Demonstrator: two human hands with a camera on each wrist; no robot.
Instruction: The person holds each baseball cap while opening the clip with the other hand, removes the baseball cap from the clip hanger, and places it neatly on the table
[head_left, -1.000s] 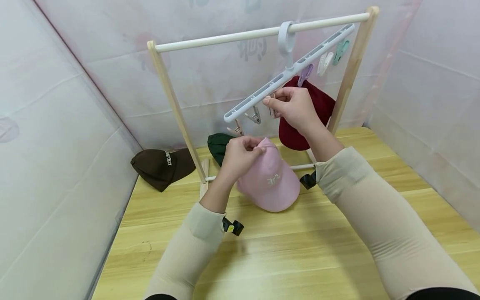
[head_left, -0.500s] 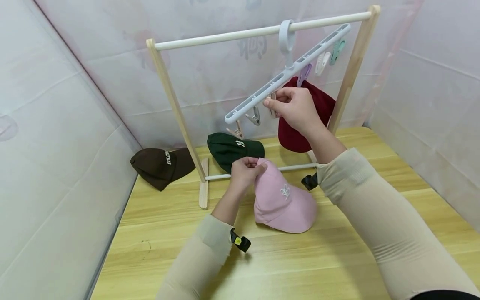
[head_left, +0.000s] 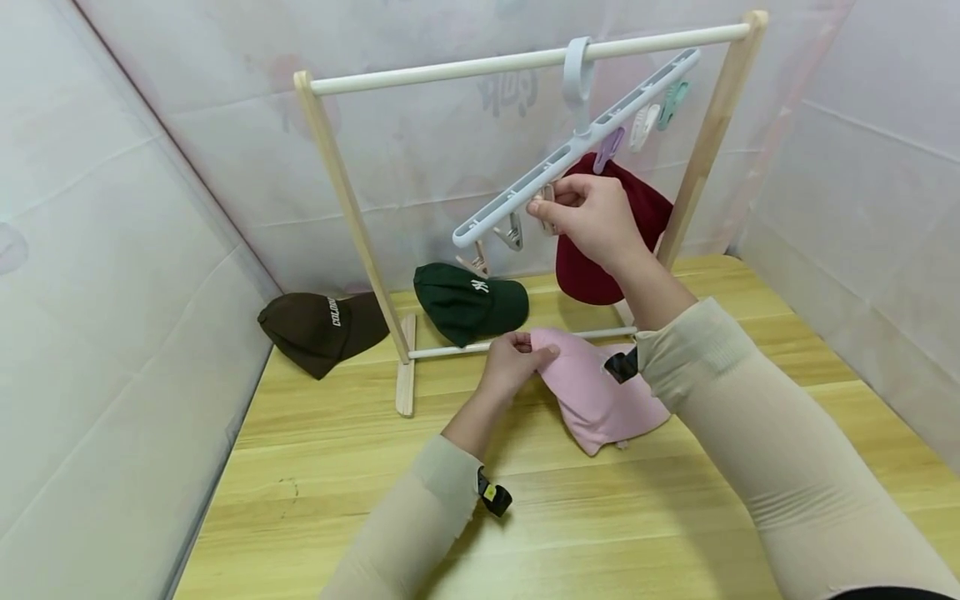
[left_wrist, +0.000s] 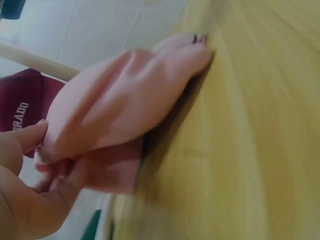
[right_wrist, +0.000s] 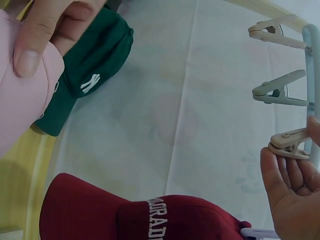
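Your left hand [head_left: 513, 360] pinches the edge of the pink cap [head_left: 600, 396], thumb on top and fingers curled under the fabric; the left wrist view shows the same grip, with the cloth bunched between thumb and fingers [left_wrist: 30, 145]. The cap lies on the tabletop [head_left: 337, 467], spreading away to the right of that hand and partly under your right forearm.

Your right hand [head_left: 588, 217] is raised above the left one, up at the clip hanger [head_left: 577, 146]. Its fingertips grasp a beige clip [right_wrist: 287, 145] that hangs from the hanger's bar. Two more clips [right_wrist: 280, 90] hang on the same bar just beyond that hand, to its left in the head view.

Right behind your right hand a dark red cap [head_left: 637, 208] hangs from a purple clip [head_left: 609, 148]. The hanger's hook sits on the white rail of the wooden rack [head_left: 337, 175].

Beyond your left hand, past the rack's low crossbar, a green cap [head_left: 465, 302] rests on the tabletop. Further to the left of it, near the wall, lies a brown cap [head_left: 318, 329].
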